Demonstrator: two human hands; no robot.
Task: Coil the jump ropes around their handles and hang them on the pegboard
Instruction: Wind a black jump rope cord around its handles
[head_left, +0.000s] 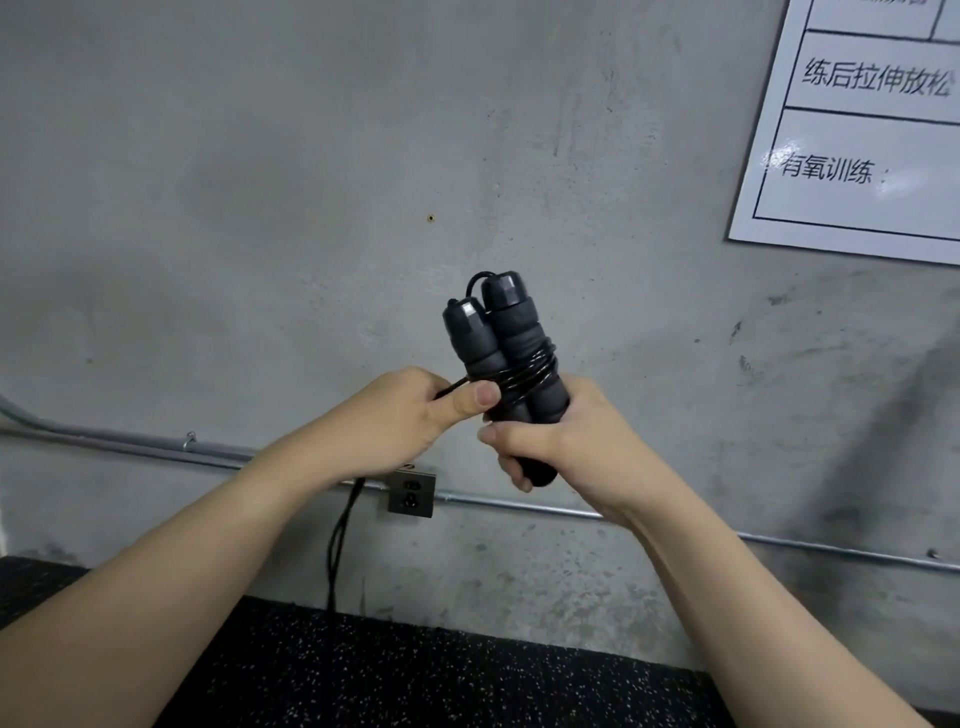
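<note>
Gripping 2 black handles (511, 358) side by side, our right hand (561, 441) curls round their lower ends before the concrete wall (260, 182). Our left hand (410, 415) pinches 1 rope (524, 375), several turns wound round them. Behind: 1 outlet (411, 493), 1 poster (857, 130).

Head view, close on the hands

One head-worn wide-angle camera looks forward and slightly down, near both hands (498, 431) at centre; grey wall (260, 182) just beyond them, speckled floor (415, 670) below the forearms.
</note>
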